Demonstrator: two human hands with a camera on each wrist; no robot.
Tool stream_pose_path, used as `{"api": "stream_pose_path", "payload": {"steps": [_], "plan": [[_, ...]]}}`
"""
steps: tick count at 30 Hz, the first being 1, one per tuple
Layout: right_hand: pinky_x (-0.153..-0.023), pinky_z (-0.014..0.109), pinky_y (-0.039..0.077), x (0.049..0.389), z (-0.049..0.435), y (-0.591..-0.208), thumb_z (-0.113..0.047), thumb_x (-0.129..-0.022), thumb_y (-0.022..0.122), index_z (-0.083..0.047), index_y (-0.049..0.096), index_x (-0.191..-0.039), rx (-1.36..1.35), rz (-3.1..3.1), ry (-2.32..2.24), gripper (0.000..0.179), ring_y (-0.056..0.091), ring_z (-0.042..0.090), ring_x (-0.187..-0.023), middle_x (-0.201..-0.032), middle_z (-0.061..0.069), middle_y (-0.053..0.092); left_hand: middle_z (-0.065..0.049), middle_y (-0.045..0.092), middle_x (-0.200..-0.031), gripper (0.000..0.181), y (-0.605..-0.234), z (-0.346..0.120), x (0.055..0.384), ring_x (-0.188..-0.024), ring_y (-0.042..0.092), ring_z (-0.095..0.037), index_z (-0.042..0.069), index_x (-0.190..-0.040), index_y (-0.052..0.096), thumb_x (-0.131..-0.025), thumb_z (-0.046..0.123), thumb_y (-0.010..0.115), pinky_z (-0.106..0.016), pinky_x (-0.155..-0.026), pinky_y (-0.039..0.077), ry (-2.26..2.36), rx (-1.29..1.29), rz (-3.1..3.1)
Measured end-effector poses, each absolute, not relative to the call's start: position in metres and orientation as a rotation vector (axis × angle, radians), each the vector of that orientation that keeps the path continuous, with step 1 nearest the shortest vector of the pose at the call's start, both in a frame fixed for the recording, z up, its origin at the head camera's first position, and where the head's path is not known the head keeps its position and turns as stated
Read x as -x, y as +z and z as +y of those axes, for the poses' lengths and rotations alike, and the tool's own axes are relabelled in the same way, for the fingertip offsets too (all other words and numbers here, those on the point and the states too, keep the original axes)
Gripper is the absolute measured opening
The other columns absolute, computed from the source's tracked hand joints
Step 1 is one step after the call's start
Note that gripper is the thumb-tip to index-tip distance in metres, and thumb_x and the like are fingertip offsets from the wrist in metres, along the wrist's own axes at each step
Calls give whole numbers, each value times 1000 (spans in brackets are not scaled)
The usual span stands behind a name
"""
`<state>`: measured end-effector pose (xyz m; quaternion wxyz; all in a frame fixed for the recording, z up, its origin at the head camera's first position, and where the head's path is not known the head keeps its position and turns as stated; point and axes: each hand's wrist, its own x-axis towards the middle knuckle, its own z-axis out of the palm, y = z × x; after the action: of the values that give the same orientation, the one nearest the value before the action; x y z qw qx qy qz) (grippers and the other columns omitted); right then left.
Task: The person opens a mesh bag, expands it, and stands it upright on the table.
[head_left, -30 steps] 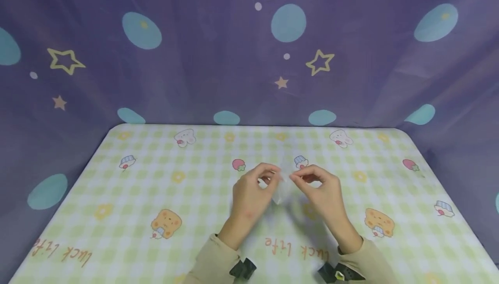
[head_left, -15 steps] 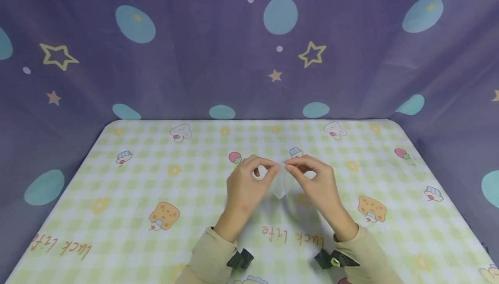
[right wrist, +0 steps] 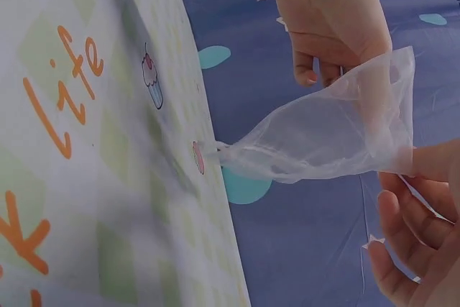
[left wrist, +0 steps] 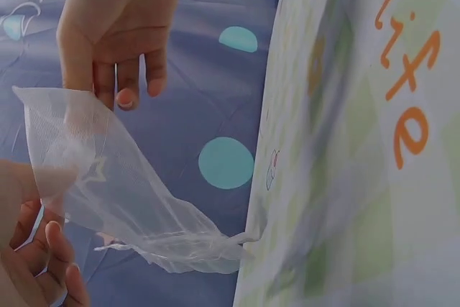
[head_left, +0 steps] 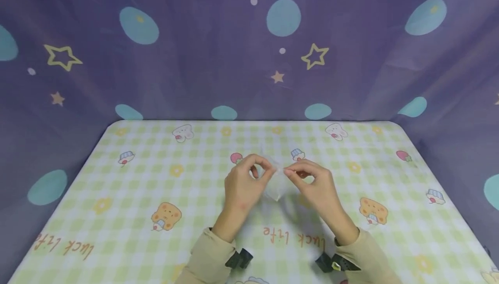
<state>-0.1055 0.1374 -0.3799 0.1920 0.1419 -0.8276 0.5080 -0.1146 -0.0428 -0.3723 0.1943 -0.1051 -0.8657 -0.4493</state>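
A sheer white mesh bag (head_left: 276, 188) hangs between the two hands above the table. Its wide mouth is uppermost in the head view. Seen from the left wrist, the bag (left wrist: 122, 177) narrows into a bunched, gathered lower end with thin cord-like ends. The left hand (head_left: 246, 186) pinches the rim between thumb and forefinger. Opposite it, the right hand (head_left: 316, 187) pinches the other side of the rim, fingertips a short way from the left ones. Through the translucent bag (right wrist: 309, 134) in the right wrist view, a left finger shows; whether it lies inside or behind, I cannot tell.
A green-and-white checked tablecloth (head_left: 128, 206) with printed cartoons covers the table under the hands. Behind it hangs a purple curtain (head_left: 218, 58) with stars and blue ovals. Black wrist-worn devices (head_left: 239, 259) sit by both sleeves.
The fingertips first came closer together, then parted slightly. The bag has swung a little to the left and spreads wider between the hands. The head view has shifted slightly.
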Motion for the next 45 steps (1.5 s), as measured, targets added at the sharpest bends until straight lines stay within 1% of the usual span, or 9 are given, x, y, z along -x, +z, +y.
{"api": "stream_pose_path", "payload": {"steps": [7, 16, 24, 27, 30, 33, 39, 41, 45], "plan": [[-71, 24, 51, 103, 138, -385, -6, -84, 79, -13, 76, -85, -395, -2276, 1382, 8, 61, 10, -73, -82, -6, 72, 15, 70, -86, 11, -376, -45, 114, -68, 56, -7, 25, -90, 73, -83, 22, 81, -25, -56, 42, -1224, 335, -2439], [-72, 22, 50, 105, 139, -385, -4, -81, 80, -12, 74, -84, -414, -2234, 1405, 10, 62, 10, -73, -81, -4, 71, 15, 71, -88, 22, -376, -44, 112, -72, 60, -5, 23, -102, 77, -84, 35, 79, -20, -57, 44, -1000, 491, -2477], [-72, 24, 50, 104, 138, -385, -5, -84, 78, -10, 77, -95, -408, -2286, 1372, 12, 61, 9, -75, -91, -3, 73, 14, 70, -80, 5, -375, -43, 110, -67, 59, -7, 25, -88, 78, -85, 29, 79, -21, -57, 42, -970, 444, -2494], [-71, 26, 51, 106, 137, -386, -6, -85, 78, -9, 76, -99, -437, -2305, 1323, 15, 62, 9, -75, -94, -2, 73, 14, 67, -76, 4, -374, -43, 111, -68, 59, -9, 26, -85, 75, -85, 28, 79, -24, -58, 43, -1040, 386, -2501], [-69, 26, 51, 106, 136, -387, -6, -84, 79, -10, 76, -96, -461, -2293, 1272, 12, 62, 8, -73, -90, -4, 73, 15, 65, -76, 6, -373, -44, 111, -69, 59, -10, 27, -84, 73, -85, 27, 78, -25, -60, 43, -1110, 324, -2503], [-68, 24, 50, 105, 136, -387, -4, -82, 80, -10, 76, -90, -463, -2263, 1230, 11, 62, 7, -71, -85, -5, 72, 17, 67, -80, 8, -373, -45, 110, -70, 58, -7, 27, -88, 72, -84, 28, 79, -25, -61, 44, -1113, 303, -2492], [-68, 21, 48, 103, 137, -387, 1, -79, 81, -13, 76, -85, -455, -2227, 1233, 16, 60, 7, -68, -79, -9, 70, 12, 65, -97, 29, -372, -45, 108, -78, 58, -7, 25, -106, 71, -81, 33, 83, -23, -60, 45, -994, 466, -2437], [-69, 22, 48, 103, 137, -386, 1, -79, 81, -13, 75, -85, -477, -2219, 1243, 17, 60, 7, -69, -79, -10, 69, 10, 64, -101, 28, -371, -45, 108, -83, 60, -9, 25, -104, 73, -80, 35, 83, -24, -61, 47, -933, 524, -2418], [-69, 25, 50, 102, 137, -384, 0, -80, 81, -13, 76, -88, -505, -2226, 1226, 16, 61, 7, -70, -82, -7, 71, 8, 66, -102, 13, -370, -44, 109, -88, 63, -12, 24, -93, 77, -82, 31, 82, -27, -63, 51, -861, 563, -2389]]}}
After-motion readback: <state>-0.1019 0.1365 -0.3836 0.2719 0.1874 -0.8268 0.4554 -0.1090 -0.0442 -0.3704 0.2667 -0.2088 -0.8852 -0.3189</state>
